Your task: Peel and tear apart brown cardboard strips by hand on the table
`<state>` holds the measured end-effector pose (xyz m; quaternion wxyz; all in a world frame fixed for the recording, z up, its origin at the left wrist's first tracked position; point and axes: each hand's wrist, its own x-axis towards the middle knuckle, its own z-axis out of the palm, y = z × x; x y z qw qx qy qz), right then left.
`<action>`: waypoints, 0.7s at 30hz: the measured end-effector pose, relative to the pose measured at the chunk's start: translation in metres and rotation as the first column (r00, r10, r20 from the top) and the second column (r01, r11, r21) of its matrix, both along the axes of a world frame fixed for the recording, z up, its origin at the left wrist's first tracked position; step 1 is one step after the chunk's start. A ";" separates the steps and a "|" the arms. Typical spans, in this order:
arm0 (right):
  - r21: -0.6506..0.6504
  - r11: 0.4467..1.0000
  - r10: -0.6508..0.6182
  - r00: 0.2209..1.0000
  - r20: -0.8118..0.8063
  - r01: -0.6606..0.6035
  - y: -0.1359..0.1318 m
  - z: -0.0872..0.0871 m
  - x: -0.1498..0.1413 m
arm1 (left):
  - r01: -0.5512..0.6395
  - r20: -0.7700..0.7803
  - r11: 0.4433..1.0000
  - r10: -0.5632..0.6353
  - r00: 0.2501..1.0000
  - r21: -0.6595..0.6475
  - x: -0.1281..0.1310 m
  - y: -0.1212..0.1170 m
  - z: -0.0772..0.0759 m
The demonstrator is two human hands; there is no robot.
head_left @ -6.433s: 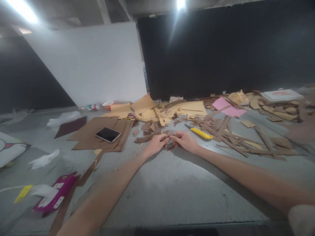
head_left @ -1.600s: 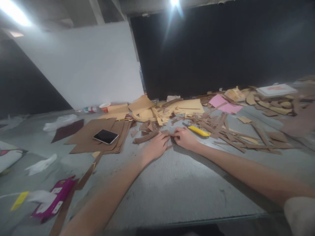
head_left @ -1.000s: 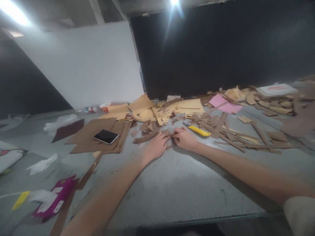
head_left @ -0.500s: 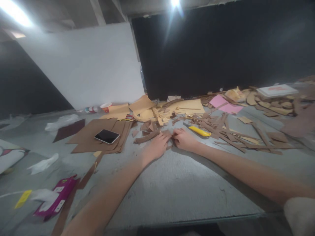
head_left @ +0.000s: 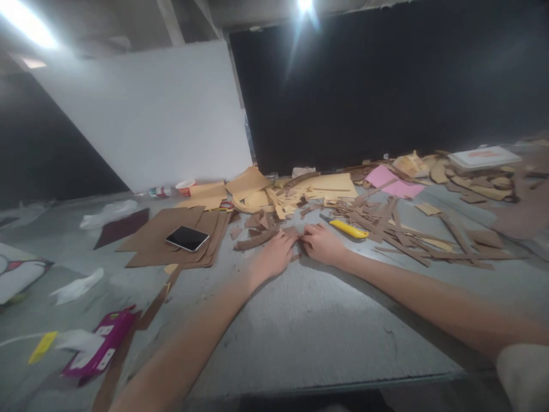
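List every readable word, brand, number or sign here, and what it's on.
No text is legible.
Purple packet: pale patches, any print too blurred.
Yellow tag: nothing readable.
Red-and-white cup: too small.
White box: orange-red marks on top, unreadable.
Phone: screen dark.
Yellow cutter: no lettering discernible.

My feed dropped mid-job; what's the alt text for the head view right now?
A person's left hand and right hand work close together at a small brown piece on a gray table, their exact grip unclear. A yellow knife lies just beyond the right hand, beside brown scraps; a phone rests on brown sheets farther left.
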<state>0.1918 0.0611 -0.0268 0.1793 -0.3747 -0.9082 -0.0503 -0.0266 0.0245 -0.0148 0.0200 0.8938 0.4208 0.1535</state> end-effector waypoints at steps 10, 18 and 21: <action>0.006 1.000 -0.006 0.999 -0.044 0.006 0.007 -0.009 0.003 | 0.020 -0.001 1.000 -0.020 1.000 0.003 -0.001 0.001 -0.003; -0.031 1.000 -0.009 0.999 -0.049 0.007 0.010 -0.013 0.002 | 0.015 -0.012 1.000 -0.015 1.000 0.011 0.000 -0.001 -0.001; -0.019 0.999 -0.042 0.998 -0.053 0.041 0.008 -0.011 0.003 | 0.027 -0.019 0.999 -0.026 0.999 0.028 0.000 -0.001 0.000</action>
